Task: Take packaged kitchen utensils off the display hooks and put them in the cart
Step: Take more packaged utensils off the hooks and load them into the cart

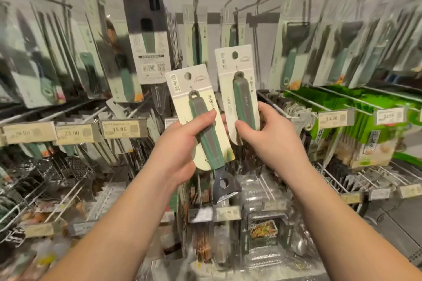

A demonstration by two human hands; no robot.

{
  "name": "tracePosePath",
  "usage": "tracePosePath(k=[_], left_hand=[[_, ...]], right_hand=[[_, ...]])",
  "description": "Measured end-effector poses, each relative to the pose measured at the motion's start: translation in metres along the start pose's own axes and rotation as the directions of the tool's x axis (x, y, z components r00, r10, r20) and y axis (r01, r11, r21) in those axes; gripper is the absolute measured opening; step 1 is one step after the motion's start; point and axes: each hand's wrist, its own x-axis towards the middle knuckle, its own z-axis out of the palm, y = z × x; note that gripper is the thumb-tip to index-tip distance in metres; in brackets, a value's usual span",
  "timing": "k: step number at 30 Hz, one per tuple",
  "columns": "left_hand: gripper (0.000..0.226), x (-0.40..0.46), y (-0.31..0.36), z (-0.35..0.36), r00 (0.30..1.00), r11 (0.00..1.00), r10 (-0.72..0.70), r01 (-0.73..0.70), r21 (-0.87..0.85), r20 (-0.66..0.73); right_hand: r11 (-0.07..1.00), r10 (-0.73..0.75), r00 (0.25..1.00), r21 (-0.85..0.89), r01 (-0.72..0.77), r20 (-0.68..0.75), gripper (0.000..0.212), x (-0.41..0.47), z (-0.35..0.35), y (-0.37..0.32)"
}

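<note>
Each hand holds one carded utensil up in front of the display, both clear of the hooks. The left hand [180,143] grips the left pack [198,116], thumb pressed across the front of the handle and fingers curled behind the card. That pack is a cream card with a grey top band and a punched hang hole, tilted so its top leans left; on it lies a long green and grey handle with a loop at its upper end, and a dark metal head [225,186] juts past the card's rounded lower edge. The right hand [267,134] pinches the right pack [237,89] at its lower end, thumb in front, fingers wrapped round the right edge. This card is near upright and bears the same sort of green and grey handle; its lower part is hidden by the hand. The two cards stand just beside each other, a thin gap between.

Behind, long wire hooks [251,7] carry glossy, blurred packs of similar tools, with price tags [123,129] on the rails. Right of the hands are green packets [356,107]; lower left, what look like wire mesh strainers [68,166].
</note>
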Motion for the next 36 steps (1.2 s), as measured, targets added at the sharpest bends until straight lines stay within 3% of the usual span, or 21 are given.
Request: tracePosePath(k=[3, 7, 11, 22, 25, 28, 32, 34, 36], left_hand=[[0.023, 0.005, 0.017, 0.009, 0.998, 0.998, 0.063, -0.063, 0.011, 0.018], [0.016, 0.011, 0.031, 0.016, 0.996, 0.997, 0.082, -0.081, -0.009, 0.019], [0.023, 0.014, 0.04, 0.02, 0.997, 0.997, 0.079, -0.079, -0.01, 0.013], [0.016, 0.021, 0.042, 0.02, 0.996, 0.996, 0.087, -0.087, -0.01, -0.002], [0.032, 0.024, 0.04, 0.019, 0.996, 0.996, 0.085, -0.085, 0.003, 0.023], [0.033, 0.025, 0.04, 0.02, 0.997, 0.997, 0.078, -0.078, -0.013, 0.012], [0.014, 0.026, 0.039, 0.02, 0.997, 0.997, 0.071, -0.072, -0.037, -0.036], [0.014, 0.025, 0.04, 0.02, 0.997, 0.997, 0.066, -0.068, -0.039, -0.043], [0.017, 0.025, 0.04, 0.019, 0.997, 0.997, 0.063, -0.064, -0.042, -0.039]], right_hand=[[1.0, -0.013, 0.996, -0.028, 0.011, -0.084, 0.032, 0.025, -0.013, -0.007], [0.995, -0.013, 0.99, -0.096, 0.0, -0.141, 0.062, 0.059, -0.023, -0.009], [0.99, -0.039, 0.981, -0.14, 0.012, -0.193, 0.068, 0.085, -0.028, -0.008], [0.993, -0.032, 0.969, -0.114, 0.004, -0.244, 0.067, 0.122, -0.027, -0.001], [0.988, -0.021, 0.969, -0.151, -0.017, -0.247, 0.067, 0.131, -0.021, 0.0], [0.988, 0.008, 0.969, -0.15, -0.046, -0.248, 0.069, 0.145, -0.012, 0.003], [0.983, 0.047, 0.968, -0.16, -0.088, -0.248, 0.052, 0.171, 0.002, 0.007], [0.986, 0.077, 0.97, -0.128, -0.109, -0.23, 0.04, 0.186, 0.009, 0.011], [0.983, 0.102, 0.973, -0.132, -0.131, -0.209, 0.043, 0.198, 0.014, 0.01]])
